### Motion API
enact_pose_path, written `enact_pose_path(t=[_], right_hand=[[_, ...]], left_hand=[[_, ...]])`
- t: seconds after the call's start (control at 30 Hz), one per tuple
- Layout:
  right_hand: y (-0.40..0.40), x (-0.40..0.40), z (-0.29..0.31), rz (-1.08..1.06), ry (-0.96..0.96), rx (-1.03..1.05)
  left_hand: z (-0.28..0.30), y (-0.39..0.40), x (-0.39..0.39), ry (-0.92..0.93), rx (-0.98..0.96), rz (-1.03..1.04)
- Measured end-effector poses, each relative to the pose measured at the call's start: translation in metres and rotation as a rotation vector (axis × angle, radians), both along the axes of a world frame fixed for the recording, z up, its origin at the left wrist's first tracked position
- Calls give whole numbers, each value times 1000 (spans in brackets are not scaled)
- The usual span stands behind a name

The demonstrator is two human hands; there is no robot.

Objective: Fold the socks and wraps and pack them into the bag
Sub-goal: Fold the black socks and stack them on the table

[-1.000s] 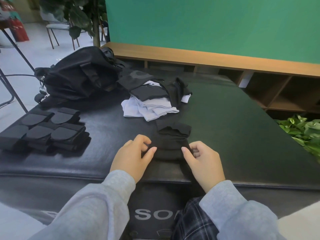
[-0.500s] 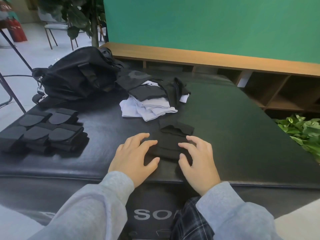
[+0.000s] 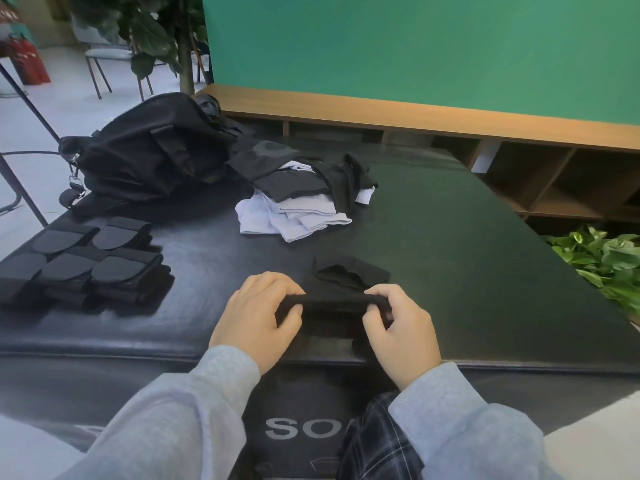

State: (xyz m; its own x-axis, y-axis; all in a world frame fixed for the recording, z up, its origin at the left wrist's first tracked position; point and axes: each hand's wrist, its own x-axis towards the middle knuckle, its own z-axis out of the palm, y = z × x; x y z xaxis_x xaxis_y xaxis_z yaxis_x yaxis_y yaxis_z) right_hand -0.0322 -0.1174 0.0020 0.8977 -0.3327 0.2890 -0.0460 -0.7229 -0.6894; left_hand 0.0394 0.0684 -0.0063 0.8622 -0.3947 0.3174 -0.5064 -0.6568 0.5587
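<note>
1. I see my left hand [image 3: 258, 315] and my right hand [image 3: 403, 327] over the near edge of the black padded worktop [image 3: 467, 244], each curled round one end of a black fabric sock [image 3: 334, 301].
2. The sock's near part is gathered into a narrow roll stretched straight between the two grips; the left fingers [image 3: 289, 311] wrap its left end and the right fingertips pinch its right end.
3. The far part of the same sock lies flat on the worktop just beyond the roll, with its opening facing away from me.
4. A loose heap of white and black socks [image 3: 301, 202] lies toward the far edge, well apart from my hands.
5. The black fabric bag [image 3: 152, 157] sits at the far left corner, touching the heap's left side.
6. A set of folded black wraps with rounded flaps [image 3: 83, 265] lies in rows near the left edge.
7. Beyond the worktop I see a wooden shelf unit [image 3: 519, 168] under a green wall [image 3: 415, 46], and leafy green plants [image 3: 609, 258] off the right edge.
</note>
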Motion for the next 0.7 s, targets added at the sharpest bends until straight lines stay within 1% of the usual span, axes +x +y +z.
enact_pose_path(t=[0.1, 0.2, 0.3, 0.37, 0.43, 0.5, 0.63, 0.7], right_hand=[[0, 1, -2, -19, -60, -16], [0, 4, -5, -53, -164, -52], [-1, 6, -6, -82, -169, -29], [-1, 6, -5, -58, -139, -35], [-1, 7, -2, -22, -39, -9], [-1, 8, 0, -44, 31, 26], [0, 11, 4, -120, 22, 33], [0, 12, 5, -141, 17, 41]], left_hand=[[1, 0, 1, 31, -106, -4], [2, 0, 3, 93, -135, -36], [0, 1, 8, 208, -139, -80], [-2, 2, 9, 281, -134, -78], [-2, 1, 11, 337, -123, -43], [0, -3, 13, 386, -125, -9], [2, -11, 19, 445, -210, 11], [3, -16, 21, 437, -200, 55]])
